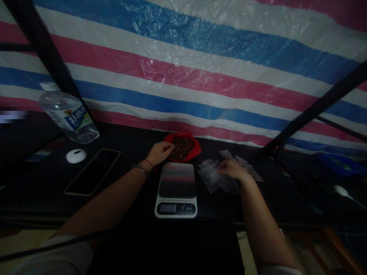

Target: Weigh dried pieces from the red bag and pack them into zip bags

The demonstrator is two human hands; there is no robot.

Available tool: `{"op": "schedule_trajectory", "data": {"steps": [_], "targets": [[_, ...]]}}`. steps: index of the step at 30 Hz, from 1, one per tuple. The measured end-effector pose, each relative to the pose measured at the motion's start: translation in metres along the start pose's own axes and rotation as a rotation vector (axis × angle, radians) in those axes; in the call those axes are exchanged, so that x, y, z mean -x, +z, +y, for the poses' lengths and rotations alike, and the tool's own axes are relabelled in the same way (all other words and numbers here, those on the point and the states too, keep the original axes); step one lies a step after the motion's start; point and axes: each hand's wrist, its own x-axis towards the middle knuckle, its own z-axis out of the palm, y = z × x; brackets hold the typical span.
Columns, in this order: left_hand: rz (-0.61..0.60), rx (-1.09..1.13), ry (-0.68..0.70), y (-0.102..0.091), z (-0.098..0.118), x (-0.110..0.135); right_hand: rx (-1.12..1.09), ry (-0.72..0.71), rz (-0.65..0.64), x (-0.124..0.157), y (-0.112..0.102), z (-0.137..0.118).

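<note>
My left hand (159,153), with a red string and a beaded bracelet at its wrist, is closed in a pinch at the left rim of a red plastic bag (196,149). Small brown pieces, like seeds or dried bits, fill this bag (183,148). Just in front of it a white kitchen scale (177,181) has a bare metal plate, and its display reads 0.0. On the right, my right hand (231,169) has its fingers curled down onto a clear zip bag (211,177) among several others. Its fingertips are partly hidden. Behind that hand lie filled zip bags (250,169) holding brownish pieces.
A phone (93,172), a white earbud case (76,156) and a large clear bottle (69,114) are on the black table at left. Dark metal poles (312,107) slant on both sides. A striped plastic sheet (183,76) hangs behind. A blue tray (341,164) lies far right.
</note>
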Motion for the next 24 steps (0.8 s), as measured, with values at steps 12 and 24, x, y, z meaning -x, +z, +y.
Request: {"op": "schedule_trajectory", "data": {"steps": [12,24], "targets": [[0.011,0.014,-0.014,0.000,0.002,0.000,-0.639,-0.208,0.683,-0.012,-0.001,0.010],[-0.229,0.428,0.208,-0.014,0.041,0.012,-0.750,-0.741,0.382,-0.019,0.003,-0.125]]}}
